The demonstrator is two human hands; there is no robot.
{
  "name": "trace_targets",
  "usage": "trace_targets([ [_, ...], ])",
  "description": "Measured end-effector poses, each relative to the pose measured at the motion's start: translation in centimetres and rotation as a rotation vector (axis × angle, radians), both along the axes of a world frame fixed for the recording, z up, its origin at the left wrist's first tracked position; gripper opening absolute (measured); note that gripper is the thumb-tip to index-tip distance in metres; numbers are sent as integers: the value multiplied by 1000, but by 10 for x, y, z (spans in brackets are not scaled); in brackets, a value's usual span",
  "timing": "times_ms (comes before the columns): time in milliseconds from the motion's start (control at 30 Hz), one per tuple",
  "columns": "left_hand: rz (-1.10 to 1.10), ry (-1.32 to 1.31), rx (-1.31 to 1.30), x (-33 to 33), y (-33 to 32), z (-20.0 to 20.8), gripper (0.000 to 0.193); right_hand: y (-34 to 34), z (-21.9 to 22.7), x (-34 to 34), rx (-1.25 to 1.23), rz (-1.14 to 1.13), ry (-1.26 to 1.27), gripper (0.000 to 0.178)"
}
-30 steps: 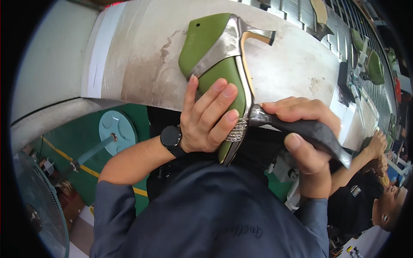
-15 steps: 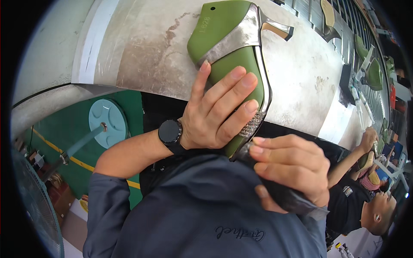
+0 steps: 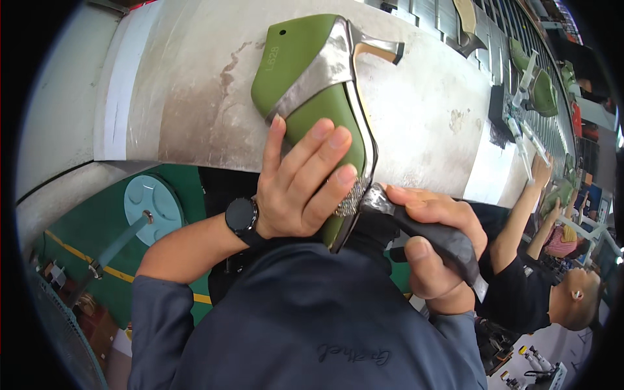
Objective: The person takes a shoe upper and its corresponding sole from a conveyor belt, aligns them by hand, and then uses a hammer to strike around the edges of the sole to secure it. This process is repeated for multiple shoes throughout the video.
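A silver high-heeled shoe (image 3: pixel 335 62) sits on a green shoe last (image 3: pixel 302 52), lying on its side with the heel pointing right. Its toe reaches over the table edge to my torso. My left hand (image 3: pixel 299 185) grips the last around its front part, fingers spread along the green side. A beaded band (image 3: pixel 351 199) crosses the toe area, partly under my fingers. In my right hand (image 3: pixel 442 234) is a dark-handled tool (image 3: pixel 448 246) with a worn silvery metal head (image 3: pixel 377 199). That head is at the sole's edge beside the band; whether it touches is unclear.
The worn metal table (image 3: pixel 422 123) runs across the top. At right stand a dark block (image 3: pixel 499 107), syringes (image 3: pixel 524 140) and more green lasts (image 3: pixel 543 94) near a rack. A co-worker (image 3: pixel 526 286) sits close on the right. A light-blue disc on a pole (image 3: pixel 153 207) stands left.
The shoe and left hand appear farther left, and the whole view has shifted. My right hand has turned, its thumb now in sight, and the tool's metal head shows beside the sole.
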State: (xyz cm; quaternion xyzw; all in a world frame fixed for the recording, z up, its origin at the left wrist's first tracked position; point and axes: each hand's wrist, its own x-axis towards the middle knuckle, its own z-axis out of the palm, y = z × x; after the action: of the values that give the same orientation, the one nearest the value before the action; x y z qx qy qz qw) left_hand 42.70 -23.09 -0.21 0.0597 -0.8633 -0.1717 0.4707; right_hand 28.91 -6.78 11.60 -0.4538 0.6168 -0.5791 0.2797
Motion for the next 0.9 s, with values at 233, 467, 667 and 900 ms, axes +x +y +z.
trace_targets([
  [233, 28, 21, -17, -2, 0, -13, 42, -32, 24, -36, 218, 0, -277, 28],
  [467, 61, 90, 2, -10, 5, -23, 43, -87, 34, -79, 435, 72, -381, 25],
  [667, -29, 20, 44, 2, 2, -16, 42, -105, 11, -71, 363, -137, -425, 26],
  [900, -30, 16, 54, 0, 4, -16, 44, -141, 27, -93, 481, 4, -258, 24],
])
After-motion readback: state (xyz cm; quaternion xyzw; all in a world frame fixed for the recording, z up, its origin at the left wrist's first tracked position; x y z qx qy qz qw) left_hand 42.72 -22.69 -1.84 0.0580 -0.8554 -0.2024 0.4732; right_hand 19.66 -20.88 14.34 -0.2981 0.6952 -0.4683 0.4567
